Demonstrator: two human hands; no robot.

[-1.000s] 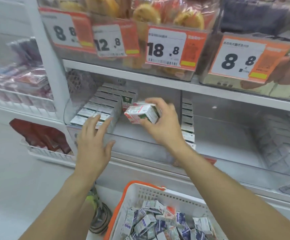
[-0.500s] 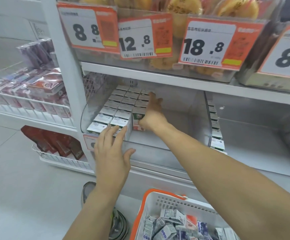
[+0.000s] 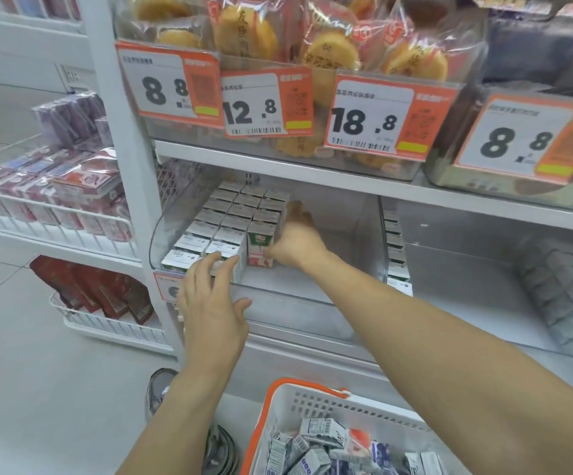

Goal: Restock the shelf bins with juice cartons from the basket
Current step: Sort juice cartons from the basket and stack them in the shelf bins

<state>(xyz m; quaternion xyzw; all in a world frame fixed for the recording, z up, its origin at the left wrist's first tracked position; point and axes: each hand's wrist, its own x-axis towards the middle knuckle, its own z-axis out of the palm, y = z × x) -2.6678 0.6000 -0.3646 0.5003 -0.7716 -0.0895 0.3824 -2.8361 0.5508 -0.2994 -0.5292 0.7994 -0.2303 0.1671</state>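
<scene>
A clear shelf bin [image 3: 312,315] on the middle shelf holds rows of white-topped juice cartons [image 3: 230,217]. The front carton of the right row [image 3: 257,242] stands upright, showing a green and red face. My right hand [image 3: 297,240] reaches into the bin and lies against that row's right side, fingers stretched toward the back, thumb at the carton's front corner. My left hand [image 3: 215,303] hovers at the bin's front, straight fingertips touching the front cartons. The white basket with an orange rim [image 3: 268,409] sits below, holding several loose cartons [image 3: 326,447].
Price tags and bagged cakes [image 3: 333,53] fill the shelf above. A second clear bin [image 3: 483,303] to the right has a few cartons along its left wall. Wire racks of red and purple packs [image 3: 59,197] stand left. A shoe [image 3: 158,392] is on the floor.
My right hand carried a carton into the bin and set it upright at the front of the right row. The view has moved closer; my left hand stays at the bin's front.
</scene>
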